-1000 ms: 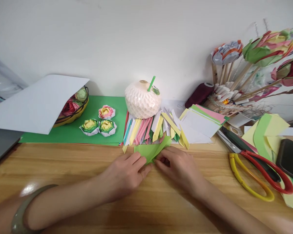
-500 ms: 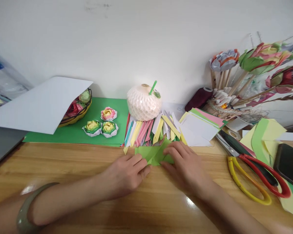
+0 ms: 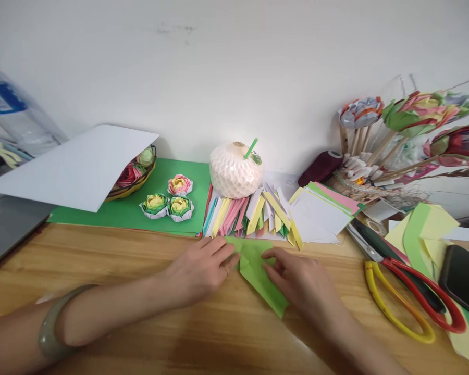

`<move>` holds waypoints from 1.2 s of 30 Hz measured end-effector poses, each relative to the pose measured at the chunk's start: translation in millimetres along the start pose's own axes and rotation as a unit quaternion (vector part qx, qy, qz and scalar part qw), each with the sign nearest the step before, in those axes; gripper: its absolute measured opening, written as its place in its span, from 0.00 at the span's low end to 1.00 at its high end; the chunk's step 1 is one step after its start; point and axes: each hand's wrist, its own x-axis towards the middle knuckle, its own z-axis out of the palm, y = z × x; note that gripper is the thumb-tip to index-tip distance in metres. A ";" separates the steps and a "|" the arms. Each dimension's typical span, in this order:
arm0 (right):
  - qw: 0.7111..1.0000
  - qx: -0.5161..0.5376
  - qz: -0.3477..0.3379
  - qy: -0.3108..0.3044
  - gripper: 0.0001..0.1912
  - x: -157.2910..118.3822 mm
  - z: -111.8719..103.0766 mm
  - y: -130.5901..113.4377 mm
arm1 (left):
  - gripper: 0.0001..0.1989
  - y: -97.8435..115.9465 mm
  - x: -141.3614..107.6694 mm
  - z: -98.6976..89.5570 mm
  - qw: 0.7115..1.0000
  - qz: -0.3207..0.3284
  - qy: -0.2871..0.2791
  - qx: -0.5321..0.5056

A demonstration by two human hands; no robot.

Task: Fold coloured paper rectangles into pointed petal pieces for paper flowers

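Note:
A light-green sheet of paper (image 3: 256,268) lies on the wooden table in front of me, creased, with one part slanting down toward the near right. My left hand (image 3: 207,265) is closed on its left end, fingers bent together and covering that part. At the right edge of the paper is my right hand (image 3: 303,276), its fingers curled and its thumb and forefinger touching the sheet. Just behind the paper lies a row of folded paper strips (image 3: 234,216) in pink, yellow, white and green.
Three folded paper flowers (image 3: 180,207) rest on green card (image 3: 101,221) at the left, near a basket (image 3: 140,182) partly under white paper (image 3: 78,164). A white textured coconut-shaped object (image 3: 236,169) stands behind the strips. Scissors (image 3: 398,291) and a phone (image 3: 463,273) lie right.
A part of the green paper now extends down toward me, where before the sheet lay compact between my hands. My right hand has shifted slightly lower. The view has tilted a little.

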 end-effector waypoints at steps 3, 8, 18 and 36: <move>0.999 -0.021 0.021 -0.024 0.05 -3.4 5.8 -5.8 | 0.10 3.4 0.3 -0.9 0.999 0.005 0.021 -0.028; 0.996 -0.073 -0.011 0.046 0.06 -11.2 13.4 -13.8 | 0.08 7.6 -3.4 -4.5 0.996 0.064 0.028 -0.049; 0.994 -0.094 -0.011 0.045 0.07 -13.8 12.1 -15.8 | 0.11 6.0 -1.2 0.2 0.994 0.017 -0.001 -0.105; 0.999 -0.008 -0.011 0.052 0.05 3.9 10.2 -4.1 | 0.13 -9.5 -5.5 10.2 0.987 0.044 -0.083 -0.131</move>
